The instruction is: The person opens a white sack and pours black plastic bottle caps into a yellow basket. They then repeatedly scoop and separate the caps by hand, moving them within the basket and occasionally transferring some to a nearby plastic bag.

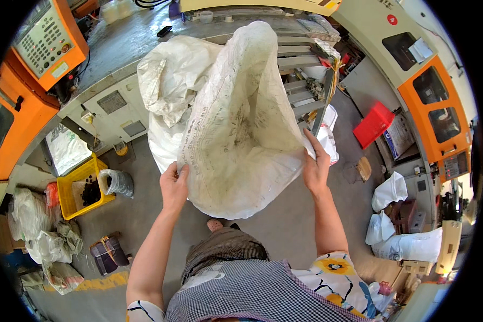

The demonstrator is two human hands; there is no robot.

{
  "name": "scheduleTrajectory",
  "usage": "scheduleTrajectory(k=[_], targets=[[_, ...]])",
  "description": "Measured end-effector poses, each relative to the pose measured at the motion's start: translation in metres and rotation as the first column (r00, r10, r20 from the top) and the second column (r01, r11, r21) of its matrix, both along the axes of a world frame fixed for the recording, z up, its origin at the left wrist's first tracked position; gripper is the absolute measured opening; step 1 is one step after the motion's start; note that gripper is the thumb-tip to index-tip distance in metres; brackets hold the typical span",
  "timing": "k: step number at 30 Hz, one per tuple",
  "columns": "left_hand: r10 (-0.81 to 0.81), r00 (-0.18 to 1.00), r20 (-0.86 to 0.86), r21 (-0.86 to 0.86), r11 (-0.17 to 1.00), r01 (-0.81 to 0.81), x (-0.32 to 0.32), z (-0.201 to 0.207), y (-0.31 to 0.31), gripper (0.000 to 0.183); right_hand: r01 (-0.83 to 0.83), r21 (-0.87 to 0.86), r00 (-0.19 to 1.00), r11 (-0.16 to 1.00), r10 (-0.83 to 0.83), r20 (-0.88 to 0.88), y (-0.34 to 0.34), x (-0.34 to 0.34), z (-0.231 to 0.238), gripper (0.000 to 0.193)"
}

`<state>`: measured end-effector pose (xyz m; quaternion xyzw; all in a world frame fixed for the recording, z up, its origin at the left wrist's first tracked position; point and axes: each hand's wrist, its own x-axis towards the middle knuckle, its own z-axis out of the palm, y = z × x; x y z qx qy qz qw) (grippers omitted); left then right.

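Observation:
A large white woven sack [220, 177] hangs mouth-up in front of me, its opening spread wide so that the creased, greyish inside shows. My left hand [174, 188] pinches the rim on the left, thumb over the edge. On the opposite side my right hand [316, 166] grips the rim, fingers pointing up along the cloth. I see no contents in the sack, though its deepest folds are dark. Behind it on the left lies another crumpled white sack [169, 75], partly covered by the one I hold.
A yellow crate [72, 196] with black pieces stands on the floor at left, beside a grey bag [118, 182]. Orange machine panels [64, 37] flank the grey workbench [123, 37]. A red bin [373, 124], a stool [364, 168] and white sacks [408, 246] are at right.

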<state>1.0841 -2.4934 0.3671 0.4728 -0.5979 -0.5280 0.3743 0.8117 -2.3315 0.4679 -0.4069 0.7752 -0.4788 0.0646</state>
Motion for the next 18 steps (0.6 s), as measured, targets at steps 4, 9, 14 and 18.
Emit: scheduleTrajectory(k=[4,9,14,18], targets=[[0.097,0.98,-0.175,0.065,0.994,-0.086,0.026,0.023,0.009,0.014,-0.039,-0.071,0.998,0.997,0.042,0.039,0.009,0.023,0.016,0.049],[0.127,0.957,-0.261,0.084,0.991,-0.108,0.069,0.059,0.02,0.013,-0.142,-0.216,0.988,0.966,0.15,0.022,0.017,0.052,0.039,0.048],[0.213,0.94,-0.267,0.103,0.976,-0.192,0.143,0.088,0.041,0.013,-0.26,-0.31,0.965,0.915,0.261,-0.039,0.02,0.111,0.057,0.048],[0.278,0.889,-0.364,0.139,0.96,-0.243,0.209,0.098,0.064,0.019,-0.402,-0.291,0.915,0.868,0.392,-0.095,0.02,0.158,0.065,0.054]])
